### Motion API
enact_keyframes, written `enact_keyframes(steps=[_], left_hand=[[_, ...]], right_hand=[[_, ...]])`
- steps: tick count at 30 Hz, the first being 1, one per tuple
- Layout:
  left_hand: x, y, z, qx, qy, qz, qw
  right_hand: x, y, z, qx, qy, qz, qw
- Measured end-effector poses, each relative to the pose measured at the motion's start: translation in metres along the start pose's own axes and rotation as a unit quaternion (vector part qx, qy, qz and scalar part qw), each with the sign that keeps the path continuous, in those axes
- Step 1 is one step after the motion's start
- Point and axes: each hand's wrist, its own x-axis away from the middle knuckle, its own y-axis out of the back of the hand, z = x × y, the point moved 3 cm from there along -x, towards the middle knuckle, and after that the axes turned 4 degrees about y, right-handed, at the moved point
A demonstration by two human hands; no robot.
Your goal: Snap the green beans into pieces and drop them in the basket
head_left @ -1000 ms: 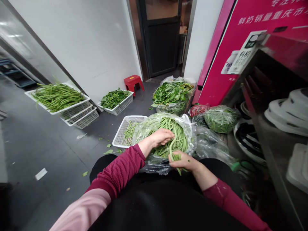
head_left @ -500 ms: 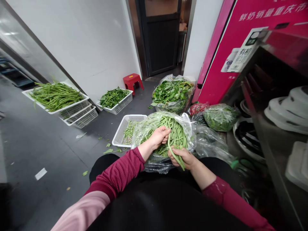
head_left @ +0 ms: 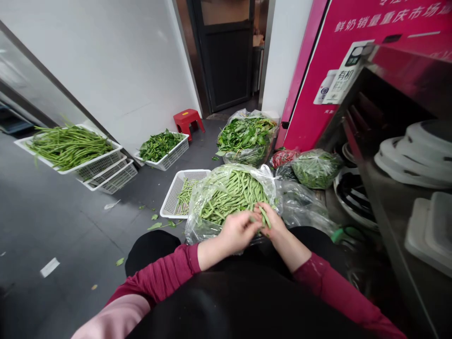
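Note:
My right hand (head_left: 273,225) is closed around a few green beans (head_left: 264,217), whose ends stick out between thumb and fingers. Close against it, my left hand (head_left: 239,231) has its fingertips pinched together, slightly blurred. What sits between those fingertips is hidden. Both hands are over the near edge of a clear plastic bag (head_left: 197,226), which stands wide open in front of my lap. A heap of green beans (head_left: 235,193) fills it. Just left of the bag, a white perforated basket (head_left: 169,200) holds some shorter bean pieces (head_left: 185,192).
Farther off are a bag of leafy greens (head_left: 247,134), a basket of leaves (head_left: 176,155) and a red stool (head_left: 189,122). Long green stalks (head_left: 70,146) lie in stacked baskets at left. A metal shelf (head_left: 395,226) with pale lids (head_left: 413,160) stands close on my right.
My hands have come lower and closer together, toward my lap. The long beans stretched between them no longer show; short ends now stick out of my right hand. The view has shifted slightly right.

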Motion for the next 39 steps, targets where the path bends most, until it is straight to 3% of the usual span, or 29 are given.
enact_keyframes(steps=[3,5,9,12,14,16,19,20,22,24,28,31,35,39], left_hand=[[-0.017,0.002,0.025,0.159,0.129,-0.002,0.979],[-0.026,0.006,0.039,0.21,0.165,0.005,0.964],[-0.028,0.014,0.049,0.258,0.177,-0.006,0.95],[-0.026,0.019,0.047,0.313,0.166,-0.009,0.935],[-0.027,0.023,0.045,0.306,0.151,-0.021,0.94],[-0.027,0.026,0.045,0.235,0.139,-0.036,0.961],[-0.028,0.033,0.046,-0.035,0.084,-0.065,0.994],[-0.028,0.035,0.045,-0.151,0.057,-0.059,0.985],[-0.03,0.04,0.045,-0.346,0.021,-0.02,0.938],[-0.033,0.047,0.044,-0.448,0.012,0.002,0.894],[-0.044,0.049,0.034,-0.505,-0.028,-0.066,0.86],[-0.055,0.021,0.036,-0.52,0.013,-0.014,0.854],[-0.069,-0.017,0.048,-0.517,0.109,0.035,0.848],[-0.075,-0.015,0.058,-0.462,0.15,0.022,0.874]], right_hand=[[0.005,-0.001,-0.006,0.034,-0.056,0.037,0.997],[0.01,-0.004,-0.011,0.037,-0.105,0.073,0.991],[0.016,-0.007,-0.012,0.015,-0.169,0.13,0.977],[0.015,-0.004,-0.008,0.023,-0.17,0.141,0.975],[0.015,-0.003,-0.006,0.037,-0.166,0.155,0.973],[0.017,-0.004,-0.007,0.054,-0.158,0.167,0.972],[0.023,-0.008,-0.01,0.109,-0.115,0.168,0.973],[0.024,-0.01,-0.011,0.137,-0.082,0.161,0.974],[0.024,-0.01,-0.007,0.177,-0.004,0.134,0.975],[0.02,-0.005,0.003,0.156,0.052,0.088,0.983],[0.003,0.02,0.035,-0.005,0.11,-0.046,0.993],[-0.007,0.032,0.048,-0.064,0.118,-0.063,0.989],[-0.01,0.034,0.038,0.011,0.073,-0.055,0.996],[-0.008,0.031,0.027,0.078,0.068,-0.053,0.993]])
